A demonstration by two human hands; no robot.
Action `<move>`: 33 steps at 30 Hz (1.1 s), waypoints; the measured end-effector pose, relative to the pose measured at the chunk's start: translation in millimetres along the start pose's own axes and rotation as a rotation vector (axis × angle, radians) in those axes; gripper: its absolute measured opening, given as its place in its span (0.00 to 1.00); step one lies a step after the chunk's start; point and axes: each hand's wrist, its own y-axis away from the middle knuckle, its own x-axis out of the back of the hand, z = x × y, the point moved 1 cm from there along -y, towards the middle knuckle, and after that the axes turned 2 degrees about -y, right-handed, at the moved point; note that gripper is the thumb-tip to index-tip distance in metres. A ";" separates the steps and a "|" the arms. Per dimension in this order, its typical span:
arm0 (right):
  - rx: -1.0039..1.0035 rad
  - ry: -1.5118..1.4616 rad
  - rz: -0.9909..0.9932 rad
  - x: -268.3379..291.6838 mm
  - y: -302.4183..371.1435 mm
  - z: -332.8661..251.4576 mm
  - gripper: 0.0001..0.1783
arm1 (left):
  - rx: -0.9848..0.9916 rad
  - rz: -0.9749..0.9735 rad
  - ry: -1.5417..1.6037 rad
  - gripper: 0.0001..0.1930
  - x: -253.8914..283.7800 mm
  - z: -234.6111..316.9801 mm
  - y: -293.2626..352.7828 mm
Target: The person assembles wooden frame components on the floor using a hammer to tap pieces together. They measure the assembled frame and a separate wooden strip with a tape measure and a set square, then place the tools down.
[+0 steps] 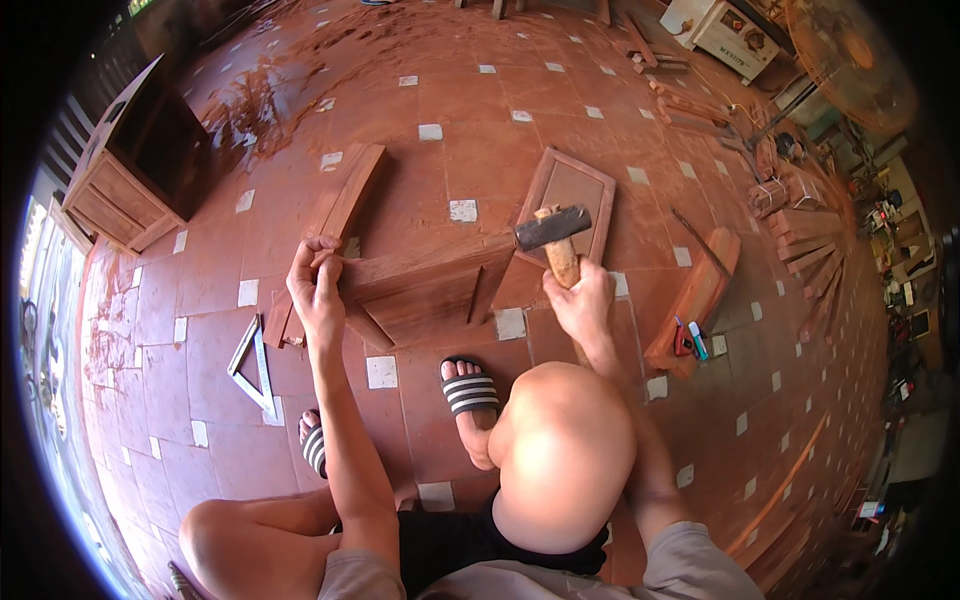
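Observation:
A reddish wooden panel frame [425, 290] stands low on the tiled floor in front of my feet. Its left end is in the grip of my left hand [318, 288], whose fingers are closed over the upper corner. My right hand [583, 300] is wrapped round the pale wooden handle of a hammer [553, 229]. The hammer's dark head is raised near the right end of the frame; I cannot tell whether they touch. Behind it, a flat framed wooden panel [588, 190] lies on the floor. A thick wooden board [352, 195] reaches away behind my left hand.
A metal try square [250, 365] lies left of my sandalled feet. To the right, a wooden beam [700, 295] has a red tool [683, 340] and a blue marker [697, 340] by its near end. A wooden cabinet [130, 190] stands far left; stacked timber [805, 245] and a fan [850, 55] are at right.

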 end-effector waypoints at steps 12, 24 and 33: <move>0.242 0.428 -0.143 59.1 -37.6 -84.5 0.18 | 0.044 -0.015 0.038 0.05 0.3 1.1 0.7; 0.346 0.453 -0.045 60.7 -34.1 -66.5 0.18 | 0.029 -0.043 0.049 0.06 0.1 2.6 1.3; -0.256 -0.147 -0.168 6.4 -18.2 -18.3 0.10 | 0.030 -0.038 0.030 0.06 3.7 -1.9 0.7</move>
